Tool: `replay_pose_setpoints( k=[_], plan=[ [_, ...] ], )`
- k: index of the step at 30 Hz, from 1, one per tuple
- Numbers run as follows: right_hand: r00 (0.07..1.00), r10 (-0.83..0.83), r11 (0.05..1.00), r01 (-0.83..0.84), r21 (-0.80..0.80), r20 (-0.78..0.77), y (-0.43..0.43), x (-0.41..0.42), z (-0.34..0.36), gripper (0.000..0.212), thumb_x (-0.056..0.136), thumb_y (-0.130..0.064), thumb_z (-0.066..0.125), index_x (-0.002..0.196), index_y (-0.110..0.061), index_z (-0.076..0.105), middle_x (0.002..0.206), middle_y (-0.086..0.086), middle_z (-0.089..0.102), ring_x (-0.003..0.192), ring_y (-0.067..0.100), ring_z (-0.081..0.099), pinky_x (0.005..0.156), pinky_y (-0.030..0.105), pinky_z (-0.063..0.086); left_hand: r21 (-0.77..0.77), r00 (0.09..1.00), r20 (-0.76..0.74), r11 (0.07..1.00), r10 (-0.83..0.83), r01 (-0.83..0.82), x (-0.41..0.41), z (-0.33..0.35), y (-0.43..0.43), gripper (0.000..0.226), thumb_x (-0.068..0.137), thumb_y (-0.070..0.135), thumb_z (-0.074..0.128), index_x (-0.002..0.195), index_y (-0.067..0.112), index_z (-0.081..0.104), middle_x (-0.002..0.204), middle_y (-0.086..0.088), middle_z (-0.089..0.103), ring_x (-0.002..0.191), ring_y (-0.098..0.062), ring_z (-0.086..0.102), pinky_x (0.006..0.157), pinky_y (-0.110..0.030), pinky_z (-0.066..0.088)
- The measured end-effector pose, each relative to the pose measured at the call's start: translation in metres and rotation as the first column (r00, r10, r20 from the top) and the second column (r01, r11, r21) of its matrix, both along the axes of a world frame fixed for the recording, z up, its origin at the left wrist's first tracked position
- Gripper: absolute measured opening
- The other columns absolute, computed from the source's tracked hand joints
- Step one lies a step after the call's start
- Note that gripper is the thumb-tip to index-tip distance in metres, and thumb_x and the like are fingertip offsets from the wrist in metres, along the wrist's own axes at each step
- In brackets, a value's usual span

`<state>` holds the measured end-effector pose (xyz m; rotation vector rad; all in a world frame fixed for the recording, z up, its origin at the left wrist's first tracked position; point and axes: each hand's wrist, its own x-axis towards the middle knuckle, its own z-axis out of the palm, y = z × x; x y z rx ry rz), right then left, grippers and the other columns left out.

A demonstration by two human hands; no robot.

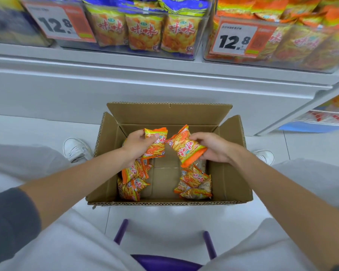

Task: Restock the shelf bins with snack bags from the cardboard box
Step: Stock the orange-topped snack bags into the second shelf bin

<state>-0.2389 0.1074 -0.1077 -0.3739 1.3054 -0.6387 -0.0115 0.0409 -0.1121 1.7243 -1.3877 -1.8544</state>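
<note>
Above the purple stool (164, 263), left hand (138, 146) curls round a bunch of bags (157, 146) — right hand (213, 148) clasps a single bag (184, 148).

purple stool (164, 263) on white floor (37, 130), 12.8 price tag (236, 39) above.

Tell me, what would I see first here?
In the middle, the left hand grips an orange bag and the right hand a second bag, over an open box on the floor. More bags lie in the box. Above, full shelf bins carry big 12.8 price tags.
</note>
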Motion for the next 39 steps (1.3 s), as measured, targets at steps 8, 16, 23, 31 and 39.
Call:
replay_pose_setpoints(
  k=[8, 16, 23, 31, 39],
  plan=[
    [0.989, 0.125, 0.963, -0.14, -0.23, -0.082, -0.013, 0.02, 0.043, 0.039, 0.086, -0.016, 0.07, 0.123, -0.01, 0.059, 0.117, 0.009, 0.07, 0.11, 0.024, 0.065, 0.102, 0.043, 0.048, -0.038, 0.986, -0.163, 0.999, 0.023, -0.029, -0.006, 0.031, -0.009, 0.034, 0.097, 0.038, 0.054, 0.12, 0.014, 0.053, 0.116, -0.008, 0.068, 0.102, -0.024, 0.068, 0.092, -0.048, 0.054],
    [0.738, 0.324, 0.837, -0.515, -0.185, -0.591, -0.028, 0.013, 0.075, 0.043, 0.075, -0.024, 0.082, 0.115, -0.02, 0.065, 0.113, 0.001, 0.065, 0.097, 0.012, 0.064, 0.076, 0.022, 0.053, -0.346, 0.997, -0.029, 0.936, -0.075, 0.06, -0.003, 0.052, -0.026, 0.033, 0.098, 0.04, 0.051, 0.111, 0.01, 0.056, 0.103, -0.007, 0.064, 0.095, -0.019, 0.063, 0.085, -0.034, 0.051],
    [0.793, 0.099, 0.817, -0.41, -0.406, -0.601, -0.045, 0.026, 0.083, 0.083, 0.068, -0.008, 0.086, 0.13, -0.028, 0.034, 0.116, 0.006, 0.054, 0.11, 0.023, 0.057, 0.084, 0.037, 0.056, -0.002, 0.958, -0.16, 0.971, -0.237, 0.239, -0.006, 0.063, -0.022, 0.05, 0.082, 0.062, 0.058, 0.12, 0.029, 0.055, 0.113, 0.0, 0.071, 0.105, -0.017, 0.067, 0.092, -0.041, 0.053],
    [0.926, 0.034, 0.787, -0.257, -0.561, -0.377, -0.045, 0.018, 0.093, 0.079, 0.077, 0.005, 0.074, 0.144, -0.02, 0.039, 0.128, 0.009, 0.063, 0.1, 0.018, 0.069, 0.083, 0.032, 0.056, 0.238, 0.898, -0.44, 0.96, -0.026, 0.144, -0.018, 0.075, -0.027, 0.061, 0.076, 0.042, 0.073, 0.128, 0.018, 0.054, 0.116, -0.012, 0.07, 0.105, -0.027, 0.068, 0.084, -0.045, 0.057],
    [0.896, 0.004, 0.818, -0.258, -0.515, -0.444, -0.034, 0.017, 0.122, 0.078, 0.085, -0.03, 0.071, 0.149, -0.019, 0.028, 0.143, -0.001, 0.046, 0.129, 0.015, 0.047, 0.1, 0.028, 0.041, 0.051, 0.905, -0.424, 0.997, -0.03, 0.057, -0.038, 0.111, -0.022, 0.036, 0.094, 0.035, 0.059, 0.125, 0.018, 0.05, 0.114, -0.012, 0.067, 0.105, -0.023, 0.066, 0.074, -0.033, 0.058]
  ],
)
